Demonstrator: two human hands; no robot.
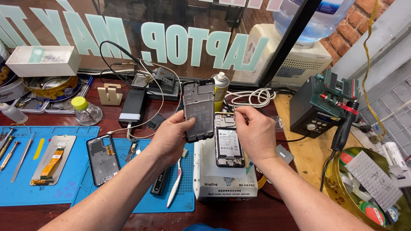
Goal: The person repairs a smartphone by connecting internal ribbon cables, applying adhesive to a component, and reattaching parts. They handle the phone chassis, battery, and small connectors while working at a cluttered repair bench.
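My left hand [171, 137] holds a grey phone middle frame [198, 109] upright by its lower left edge, above the bench. My right hand [253, 133] hovers beside it with fingers pinched on something thin and pale, too small to tell what. Under my right hand lies an opened phone [227, 144] with its battery showing, on a white heating plate machine [224, 182].
A blue work mat [47, 184] carries a screen panel with an orange flex cable [52, 160], a black back cover [102, 159], tweezers and a white toothbrush [175, 185]. A spray can [221, 87] stands behind; a soldering station [319, 107] and a round tin of tape rolls [364, 188] stand at right.
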